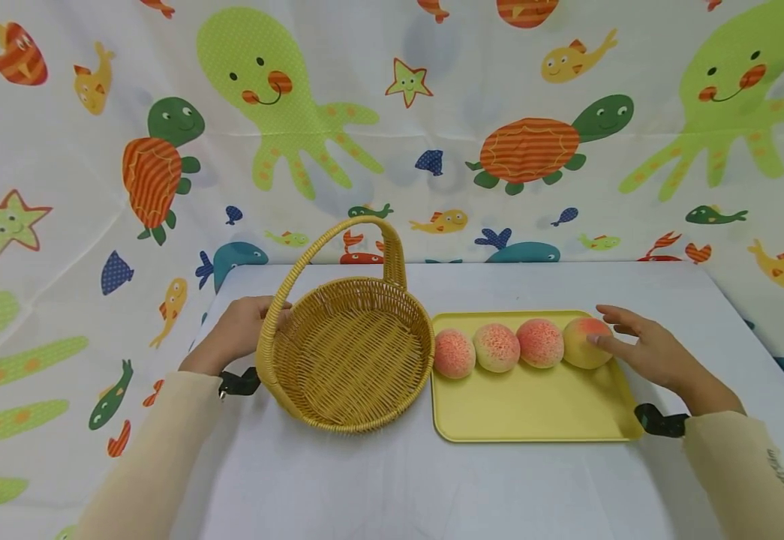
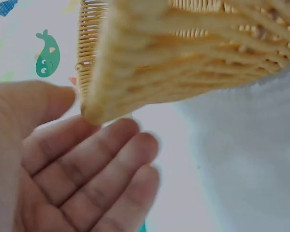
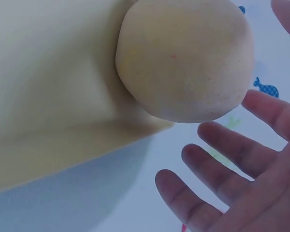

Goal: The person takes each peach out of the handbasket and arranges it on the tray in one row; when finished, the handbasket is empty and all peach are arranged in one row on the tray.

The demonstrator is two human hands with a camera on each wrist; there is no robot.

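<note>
A round wicker basket (image 1: 358,367) with a tall arched handle stands on the table, left of centre. My left hand (image 1: 246,330) is at its left side, partly hidden behind the handle. In the left wrist view the fingers (image 2: 130,150) extend beneath the basket's edge, thumb close beside it. Several pink-and-yellow peaches (image 1: 497,347) lie in a row along the back of a yellow tray (image 1: 527,412). Beside the rightmost peach (image 1: 582,352) is my right hand (image 1: 651,352), fingers spread and nearly straight. In the right wrist view the fingertips come right up to this peach (image 3: 183,58).
The white table (image 1: 398,487) carries the basket and tray side by side, the basket's right rim meeting the tray's left edge. Behind and to the left hangs a white cloth (image 1: 337,45) printed with sea animals.
</note>
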